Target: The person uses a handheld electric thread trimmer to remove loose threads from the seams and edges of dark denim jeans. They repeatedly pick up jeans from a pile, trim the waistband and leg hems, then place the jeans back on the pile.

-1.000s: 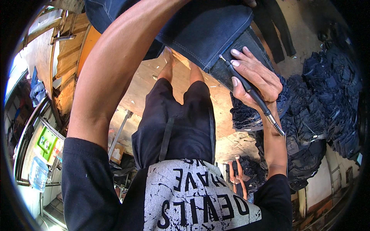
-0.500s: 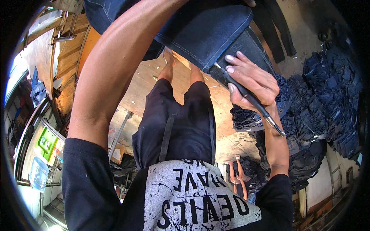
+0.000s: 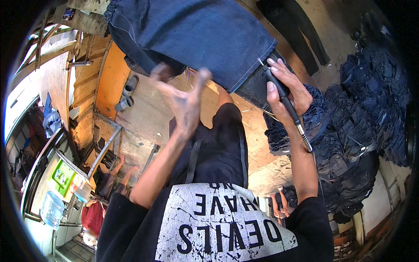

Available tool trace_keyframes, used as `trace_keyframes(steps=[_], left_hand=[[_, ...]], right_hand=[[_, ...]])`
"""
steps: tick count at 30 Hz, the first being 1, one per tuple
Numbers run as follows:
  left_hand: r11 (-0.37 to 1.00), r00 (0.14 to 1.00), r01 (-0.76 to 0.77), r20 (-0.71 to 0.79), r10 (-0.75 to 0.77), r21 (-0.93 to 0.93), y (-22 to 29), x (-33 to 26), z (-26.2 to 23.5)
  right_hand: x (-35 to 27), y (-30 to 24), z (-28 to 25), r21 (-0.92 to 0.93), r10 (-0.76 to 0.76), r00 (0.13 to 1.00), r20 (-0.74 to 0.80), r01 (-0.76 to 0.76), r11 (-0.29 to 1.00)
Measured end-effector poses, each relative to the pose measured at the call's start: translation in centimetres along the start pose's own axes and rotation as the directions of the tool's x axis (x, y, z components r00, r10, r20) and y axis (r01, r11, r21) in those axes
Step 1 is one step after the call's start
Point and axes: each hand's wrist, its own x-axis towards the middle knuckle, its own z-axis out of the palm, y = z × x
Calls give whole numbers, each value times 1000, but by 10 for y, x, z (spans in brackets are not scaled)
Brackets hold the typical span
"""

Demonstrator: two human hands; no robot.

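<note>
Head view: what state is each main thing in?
Left hand: grip open, fingers spread, blurred, empty.
Denim garment: spread out, one end over a dark flat piece.
Right hand: grip closed around the pen-shaped tool.
Pen-shaped tool: held, tip by the garment's edge, contact unclear.
Dark trousers: laid out flat.
Garment pile: heaped in folds.
Slippers: unworn, beside each other.

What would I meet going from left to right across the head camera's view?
Clear water jug, grey sandals, left hand, right hand holding a pen-like tool, big heap of dark fabric.
</note>
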Motion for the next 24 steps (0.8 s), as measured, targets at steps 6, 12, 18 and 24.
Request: trace_keyframes(steps=[6, 12, 18, 24], left_hand=[[756, 788, 339, 608, 97, -560, -64, -22, 28], [834, 842, 225, 532, 94, -504, -81, -10, 8], [922, 845, 82, 517, 138, -379, -96, -7, 8], [916, 848, 105, 515, 121, -387, -90, -9, 7]], right_hand=[[-14, -5, 5, 13, -5, 1000, 25, 5, 1000], [-22, -10, 4, -27, -42, 995, 90, 45, 999], [-32, -18, 14, 52, -128, 977, 173, 121, 991], [-38, -16, 19, 33, -161, 960, 228, 158, 987]])
